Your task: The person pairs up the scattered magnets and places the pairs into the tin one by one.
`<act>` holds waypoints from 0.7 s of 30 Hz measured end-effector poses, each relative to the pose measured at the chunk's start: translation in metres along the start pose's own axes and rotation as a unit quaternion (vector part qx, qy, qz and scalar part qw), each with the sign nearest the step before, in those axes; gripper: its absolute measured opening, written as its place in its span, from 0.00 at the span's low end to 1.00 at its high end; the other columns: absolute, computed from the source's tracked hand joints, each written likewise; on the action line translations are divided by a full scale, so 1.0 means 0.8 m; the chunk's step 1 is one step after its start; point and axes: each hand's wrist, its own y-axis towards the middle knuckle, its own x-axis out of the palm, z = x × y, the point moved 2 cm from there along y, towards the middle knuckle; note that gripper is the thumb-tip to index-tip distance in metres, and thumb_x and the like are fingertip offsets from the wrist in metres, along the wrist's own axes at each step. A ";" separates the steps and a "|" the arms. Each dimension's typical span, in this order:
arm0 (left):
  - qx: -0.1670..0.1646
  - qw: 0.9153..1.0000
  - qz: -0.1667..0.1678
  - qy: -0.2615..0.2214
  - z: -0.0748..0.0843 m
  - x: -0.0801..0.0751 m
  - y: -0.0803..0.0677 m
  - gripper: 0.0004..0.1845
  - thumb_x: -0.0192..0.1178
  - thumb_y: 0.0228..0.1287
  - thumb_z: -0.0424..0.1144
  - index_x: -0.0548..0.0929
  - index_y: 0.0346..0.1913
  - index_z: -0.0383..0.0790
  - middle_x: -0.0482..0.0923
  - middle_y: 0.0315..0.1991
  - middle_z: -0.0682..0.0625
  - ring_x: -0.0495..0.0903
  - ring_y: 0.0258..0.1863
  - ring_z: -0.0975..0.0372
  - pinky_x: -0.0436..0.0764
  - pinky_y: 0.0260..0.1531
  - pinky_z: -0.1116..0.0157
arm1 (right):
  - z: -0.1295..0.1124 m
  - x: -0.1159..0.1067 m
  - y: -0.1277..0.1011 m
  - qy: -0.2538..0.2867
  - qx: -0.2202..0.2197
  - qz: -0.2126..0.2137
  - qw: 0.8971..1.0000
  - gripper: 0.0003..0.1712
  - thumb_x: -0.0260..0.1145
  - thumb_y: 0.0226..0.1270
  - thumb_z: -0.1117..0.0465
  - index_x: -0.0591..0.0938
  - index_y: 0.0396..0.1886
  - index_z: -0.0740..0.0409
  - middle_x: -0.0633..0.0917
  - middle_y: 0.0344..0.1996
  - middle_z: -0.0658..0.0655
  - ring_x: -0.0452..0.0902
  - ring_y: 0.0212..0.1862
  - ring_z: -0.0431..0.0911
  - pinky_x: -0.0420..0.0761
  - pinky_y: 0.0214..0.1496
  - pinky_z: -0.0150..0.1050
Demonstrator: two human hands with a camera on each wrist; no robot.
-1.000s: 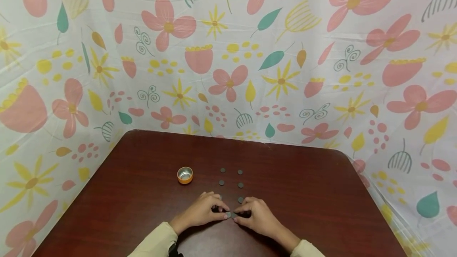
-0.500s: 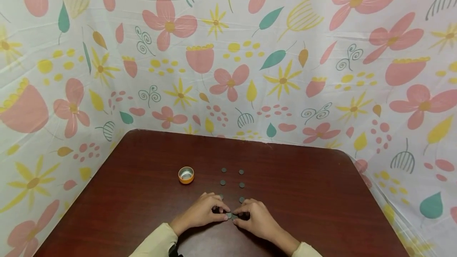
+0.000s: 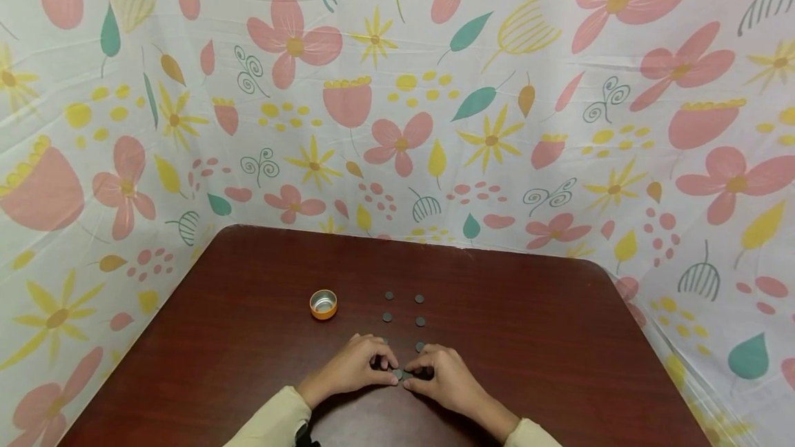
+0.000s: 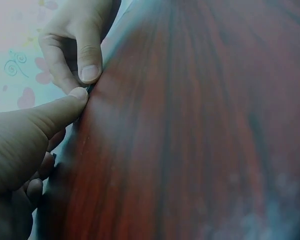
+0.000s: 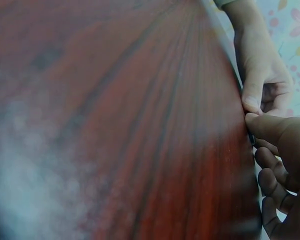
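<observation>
Between thumb and forefinger, my left hand (image 3: 360, 366) pinches a small dark grey round disc (image 3: 398, 374) close over the table (image 3: 248, 336). My right hand (image 3: 452, 379) faces it, thumb and forefinger pinching a second grey disc (image 3: 406, 376), mostly covered by the fingertips. The fingertips of both hands nearly meet. In the left wrist view the left thumb (image 4: 65, 110) lies just below the right thumb (image 4: 90, 67). From the right wrist view, the right thumb (image 5: 262, 125) overlaps the left thumb's tip (image 5: 251, 100), and the discs are nearly hidden.
Ahead of the hands, several like discs lie in two columns, a left one (image 3: 387, 317) and a right one (image 3: 420, 321); the left column's nearest is partly behind my left fingers. A small round orange tin (image 3: 323, 315) with a silvery inside stands left of them. Flowered cloth (image 3: 397, 178) surrounds the table.
Both hands stay almost in place. The right thumb has shifted slightly left, nearer the left fingertips. The discs ahead and the tin have not moved.
</observation>
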 end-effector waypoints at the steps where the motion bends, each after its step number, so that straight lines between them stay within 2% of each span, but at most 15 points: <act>1: -0.004 1.000 -0.002 -0.001 0.000 0.000 0.000 0.08 0.74 0.60 0.53 0.88 0.38 0.58 0.75 0.29 0.70 0.69 0.31 0.75 0.65 0.42 0.66 | 0.000 0.000 0.000 0.000 -0.001 0.000 1.000 0.12 0.77 0.63 0.51 0.92 0.44 0.49 0.81 0.31 0.41 0.71 0.29 0.31 0.74 0.30 0.30; 7: -0.016 1.000 -0.005 0.003 -0.001 0.002 -0.001 0.09 0.74 0.59 0.55 0.87 0.38 0.59 0.75 0.29 0.69 0.69 0.31 0.75 0.64 0.41 0.67 | 0.000 0.000 0.000 -0.002 -0.003 0.004 1.000 0.13 0.77 0.63 0.50 0.92 0.44 0.49 0.81 0.32 0.41 0.71 0.29 0.31 0.74 0.30 0.30; 15: -0.018 1.000 -0.008 0.010 0.004 0.002 -0.002 0.13 0.73 0.61 0.54 0.88 0.46 0.59 0.74 0.30 0.70 0.67 0.30 0.75 0.61 0.39 0.67 | -0.001 0.001 0.000 -0.004 -0.007 0.006 1.000 0.13 0.77 0.63 0.51 0.92 0.45 0.49 0.81 0.32 0.42 0.70 0.28 0.32 0.74 0.29 0.29; 18: -0.014 1.000 -0.008 0.015 0.005 0.000 -0.004 0.12 0.73 0.61 0.54 0.88 0.46 0.58 0.74 0.31 0.70 0.68 0.31 0.76 0.64 0.40 0.68 | -0.001 0.000 -0.001 -0.005 -0.009 0.005 1.000 0.13 0.77 0.63 0.50 0.92 0.45 0.49 0.82 0.33 0.42 0.71 0.29 0.32 0.74 0.29 0.29; 21: -0.009 1.000 -0.001 0.014 0.009 -0.009 -0.010 0.15 0.71 0.65 0.54 0.87 0.50 0.55 0.76 0.35 0.68 0.71 0.35 0.75 0.72 0.41 0.70 | -0.002 -0.002 -0.002 -0.001 -0.011 0.002 1.000 0.14 0.77 0.63 0.49 0.92 0.44 0.51 0.81 0.33 0.42 0.72 0.29 0.32 0.75 0.30 0.29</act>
